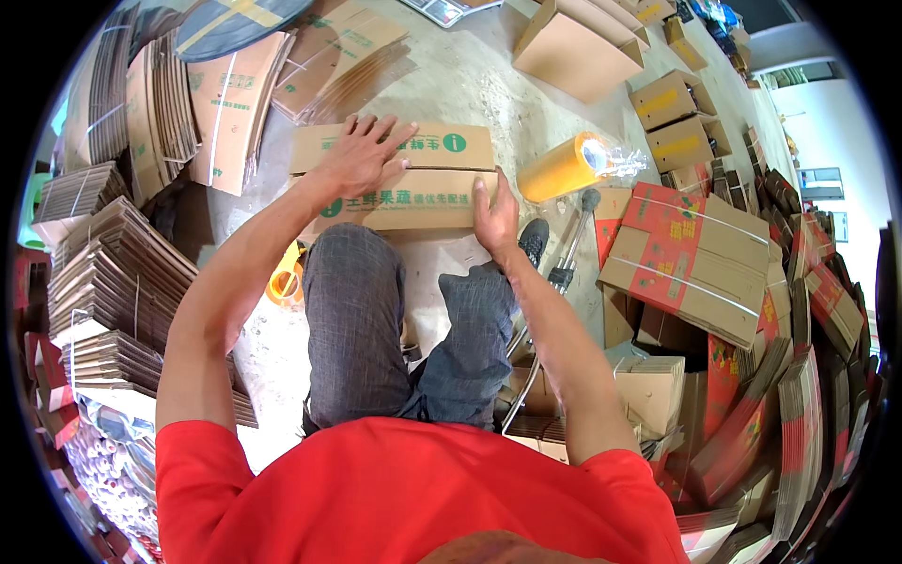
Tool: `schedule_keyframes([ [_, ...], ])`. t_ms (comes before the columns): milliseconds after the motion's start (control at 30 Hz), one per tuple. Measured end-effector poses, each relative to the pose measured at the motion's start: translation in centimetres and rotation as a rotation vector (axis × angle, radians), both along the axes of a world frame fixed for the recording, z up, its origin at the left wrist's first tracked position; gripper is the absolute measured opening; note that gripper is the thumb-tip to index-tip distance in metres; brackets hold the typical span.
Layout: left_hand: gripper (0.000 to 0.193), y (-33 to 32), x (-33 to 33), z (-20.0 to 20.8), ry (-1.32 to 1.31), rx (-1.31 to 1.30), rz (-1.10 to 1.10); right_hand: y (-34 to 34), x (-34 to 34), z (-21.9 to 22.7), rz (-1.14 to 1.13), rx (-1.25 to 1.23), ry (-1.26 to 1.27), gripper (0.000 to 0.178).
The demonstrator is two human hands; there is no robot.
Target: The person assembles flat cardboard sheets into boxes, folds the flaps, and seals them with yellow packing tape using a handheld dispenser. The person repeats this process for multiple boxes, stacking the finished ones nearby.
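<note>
Right now the person sits low on the concrete floor [470, 85] with a brown cardboard box [395, 188] lying just past the knees. The left hand [362, 155] lies flat and spread on the box's top flaps, fingers splayed and open, pressing rather than grasping. The right hand [495, 218] rests against the box's near right corner, palm down with fingers curled loosely over the edge; it holds nothing else.

To my eye the box looks empty and light, made of corrugated board: stiff along its panels, but springy at the flaps, which would want to lift if the pressure came off. The surface looks dry and matte, not slippery. A firm hold would be best at the corners and along the folded edges, where the board is strongest; the middle of a flap would likely bow under a heavy push.

Just to the right of the box lies a roll of yellow tape [568, 167], and to its left, half hidden by the knee, a yellow tape dispenser [287, 277]. Further left of the box stand bundles of flattened cartons [103, 273]; well to its right lie red and brown printed cartons [691, 254].
</note>
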State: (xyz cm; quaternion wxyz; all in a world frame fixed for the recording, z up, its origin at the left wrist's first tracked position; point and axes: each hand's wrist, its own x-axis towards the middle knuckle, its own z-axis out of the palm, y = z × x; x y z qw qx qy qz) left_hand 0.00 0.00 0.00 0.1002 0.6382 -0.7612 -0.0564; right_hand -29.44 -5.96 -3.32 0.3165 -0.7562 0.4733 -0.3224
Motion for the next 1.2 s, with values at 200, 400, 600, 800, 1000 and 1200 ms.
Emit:
schedule_keyframes([
  [200, 0.065, 0.2, -0.8, -0.1, -0.061, -0.05, 0.059, -0.1, 0.8, 0.3, -0.003, 0.06, -0.001, 0.065],
  [400, 0.064, 0.7, -1.9, -1.9, -0.107, -0.246, 0.102, -0.9, 0.0, -0.6, 0.047, 0.161, -0.043, 0.062],
  [600, 0.065, 1.3, -2.0, -1.2, -0.041, -0.241, 0.091, -4.0, -0.2, -1.4, 0.015, 0.817, -0.179, 0.072],
  [800, 0.07, 0.7, -1.5, -1.4, 0.019, -0.197, 0.127, -4.6, 0.3, -1.3, 0.016, 0.783, -0.26, 0.068],
  [1000, 0.069, 3.3, -2.2, -1.4, 0.108, -0.167, 0.13, -2.2, 0.3, -0.7, -0.036, 0.894, -0.17, 0.08],
  [1200, 0.054, 6.7, -1.0, -1.0, 0.42, -0.609, 0.262, -4.3, -0.7, -3.0, 0.036, 0.897, -0.208, 0.078],
])
